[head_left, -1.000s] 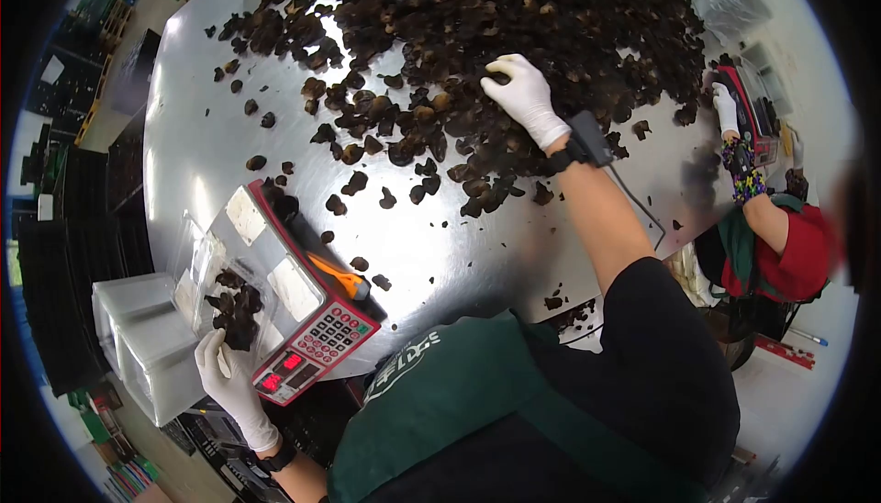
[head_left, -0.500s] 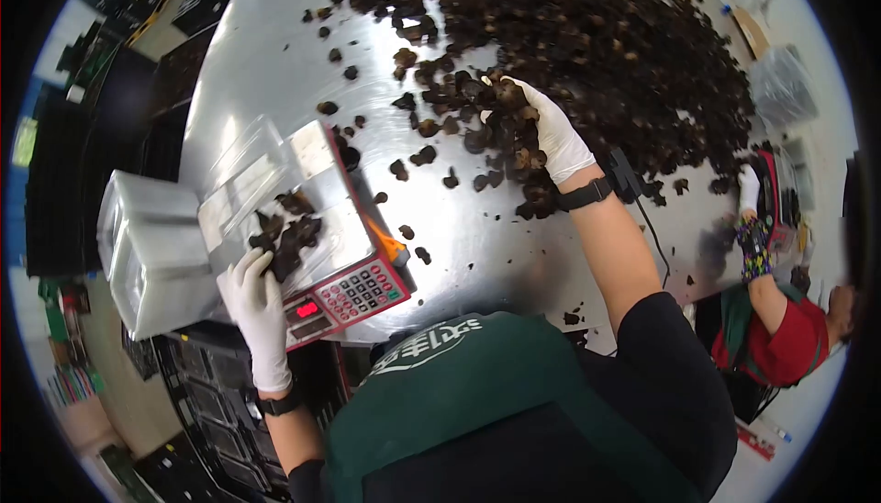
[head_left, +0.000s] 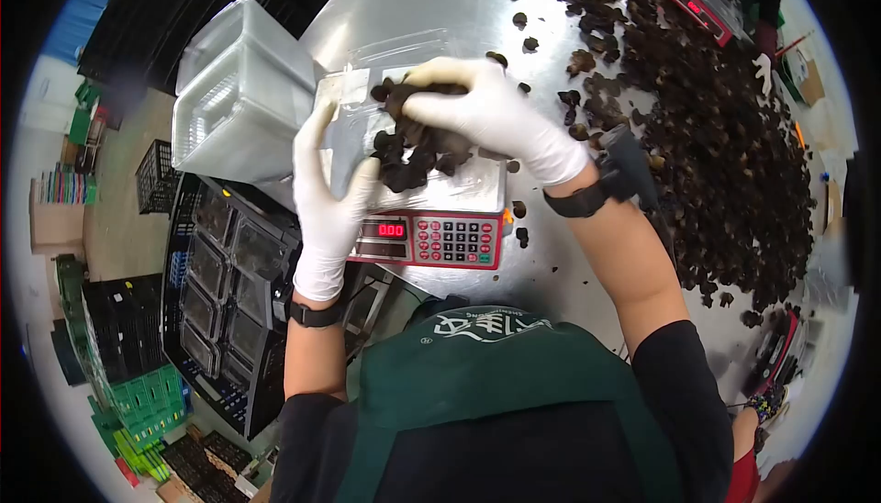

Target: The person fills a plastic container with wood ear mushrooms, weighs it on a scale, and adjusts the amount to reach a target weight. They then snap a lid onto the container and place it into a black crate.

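My gloved right hand (head_left: pixel 491 108) is closed on a clump of dark wood ear mushrooms (head_left: pixel 395 99), held over a clear plastic box on the red scale (head_left: pixel 413 253). More wood ears (head_left: pixel 408 171) show below its fingers. At the box's left side is my gloved left hand (head_left: pixel 326 205), fingers stretched up and thumb spread toward the mushrooms. The box's clear lid (head_left: pixel 404 47) lies folded back toward the far side. The scale's display (head_left: pixel 390 229) reads 0.00.
A large heap of wood ears (head_left: pixel 716 163) covers the right of the metal table (head_left: pixel 367 7). Nested clear boxes (head_left: pixel 234 108) stand left of the scale, above a black crate (head_left: pixel 220 292) of packed boxes. Another red scale (head_left: pixel 688 3) and a co-worker's gloved hand (head_left: pixel 763 73) are across the table.
My right hand has moved left from the heap to above the scale, carrying wood ears. My left hand has shifted along the box, its thumb now spread. The view has turned left.
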`<state>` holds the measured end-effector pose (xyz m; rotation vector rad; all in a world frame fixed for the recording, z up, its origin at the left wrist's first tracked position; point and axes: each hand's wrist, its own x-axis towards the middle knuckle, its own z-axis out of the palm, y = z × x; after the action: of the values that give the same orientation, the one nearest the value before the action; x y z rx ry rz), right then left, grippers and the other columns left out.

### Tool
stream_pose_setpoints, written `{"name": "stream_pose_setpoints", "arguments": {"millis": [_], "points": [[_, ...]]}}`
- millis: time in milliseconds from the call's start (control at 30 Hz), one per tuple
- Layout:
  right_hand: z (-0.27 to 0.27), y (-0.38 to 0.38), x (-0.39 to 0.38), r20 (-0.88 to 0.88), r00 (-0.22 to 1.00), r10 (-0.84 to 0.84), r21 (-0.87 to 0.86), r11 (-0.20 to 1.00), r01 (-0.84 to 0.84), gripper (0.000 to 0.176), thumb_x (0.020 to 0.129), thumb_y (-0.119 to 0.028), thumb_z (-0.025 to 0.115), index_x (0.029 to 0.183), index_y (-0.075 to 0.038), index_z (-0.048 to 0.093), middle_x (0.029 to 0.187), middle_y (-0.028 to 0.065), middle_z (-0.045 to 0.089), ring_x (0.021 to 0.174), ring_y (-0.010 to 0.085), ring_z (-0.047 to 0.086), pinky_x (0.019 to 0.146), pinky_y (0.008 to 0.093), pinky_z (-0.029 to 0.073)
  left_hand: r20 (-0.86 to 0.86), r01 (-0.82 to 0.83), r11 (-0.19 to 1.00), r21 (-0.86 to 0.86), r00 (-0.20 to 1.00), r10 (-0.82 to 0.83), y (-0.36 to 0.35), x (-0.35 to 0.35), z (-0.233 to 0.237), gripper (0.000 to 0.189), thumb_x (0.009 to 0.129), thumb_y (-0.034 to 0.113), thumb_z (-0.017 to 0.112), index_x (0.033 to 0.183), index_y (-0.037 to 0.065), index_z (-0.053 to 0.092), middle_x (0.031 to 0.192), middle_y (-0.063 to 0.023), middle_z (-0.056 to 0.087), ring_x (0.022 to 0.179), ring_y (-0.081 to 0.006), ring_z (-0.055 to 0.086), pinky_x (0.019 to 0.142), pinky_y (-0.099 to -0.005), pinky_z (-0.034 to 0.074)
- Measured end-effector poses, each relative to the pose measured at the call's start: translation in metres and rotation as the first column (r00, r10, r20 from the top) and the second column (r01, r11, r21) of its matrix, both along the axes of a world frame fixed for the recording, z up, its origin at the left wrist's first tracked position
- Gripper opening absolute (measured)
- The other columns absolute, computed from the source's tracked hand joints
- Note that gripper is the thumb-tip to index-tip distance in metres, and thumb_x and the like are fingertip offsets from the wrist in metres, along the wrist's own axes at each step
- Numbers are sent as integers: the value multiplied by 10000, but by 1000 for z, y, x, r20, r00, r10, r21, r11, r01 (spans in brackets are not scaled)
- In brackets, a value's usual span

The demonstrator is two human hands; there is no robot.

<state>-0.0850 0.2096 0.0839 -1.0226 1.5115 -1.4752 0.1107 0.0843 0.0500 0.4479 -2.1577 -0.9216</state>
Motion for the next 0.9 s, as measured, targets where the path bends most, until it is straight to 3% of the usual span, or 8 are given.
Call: {"name": "stream_pose_setpoints", "arguments": {"millis": [67,100,233,300,367,700,767,900], "points": [[-68,-37,7,-621,750,-229,-396,917,-47,404,868,-357,672,1105,-32,704,844,119,713,603,213,665,655,337,555,119,52,995,-81,992,-42,-1,-4,-6,793,779,103,783,1469,31,400,1414,-173,495,1310,-286,485,1099,-391,378],[-57,-33,11,-638,764,92,-40,987,-153,360,850,-276,697,1131,-53,694,1082,159,689,1046,299,642,894,378,516,192,77,989,-124,980,-53,-1,-7,-11,824,772,107,792,1483,31,381,1427,-182,480,1310,-291,483,1099,-391,382],[-31,-36,7,-155,920,359,307,903,-301,401,935,-335,635,1216,-50,648,1126,123,686,964,207,655,822,340,543,274,117,991,-69,957,-94,3,-11,-16,860,763,92,799,1495,24,354,1410,-204,472,1288,-315,496,1069,-389,427],[-32,-36,-4,-186,892,412,274,894,-355,469,959,-385,611,1292,-54,600,1194,129,662,1024,216,641,917,341,529,257,101,995,-3,962,-96,5,-12,-19,834,763,126,813,1483,49,398,1410,-167,508,1300,-286,493,1101,-385,387],[-53,-38,-11,-651,706,279,96,953,-288,496,979,-420,574,1331,-70,581,1272,137,625,1142,241,604,1016,340,472,255,145,985,-91,960,-117,0,-14,-29,880,727,50,801,1490,45,363,1408,-197,476,1288,-346,489,1074,-415,428],[-42,-30,-20,44,997,66,316,946,-77,483,1023,-435,462,1297,-67,613,1203,81,661,1024,173,582,926,325,469,98,153,811,-564,988,-118,38,-35,-14,455,724,88,790,1163,120,679,1046,-42,622,993,-230,585,861,-383,444],[-29,-26,-18,-290,950,112,221,974,-48,491,1025,-431,453,1297,-52,609,1226,89,663,1047,178,575,960,333,447,204,180,757,-628,977,-63,49,-51,-10,394,732,173,795,1115,142,702,919,-8,605,902,-206,565,829,-366,402],[-7,-22,-15,-370,914,165,300,953,-51,497,1030,-428,439,1303,-44,595,1246,130,656,1073,202,578,982,338,436,297,183,756,-628,955,15,57,-70,-19,255,763,206,771,996,138,691,844,2,574,839,-192,549,791,-359,376]]}}
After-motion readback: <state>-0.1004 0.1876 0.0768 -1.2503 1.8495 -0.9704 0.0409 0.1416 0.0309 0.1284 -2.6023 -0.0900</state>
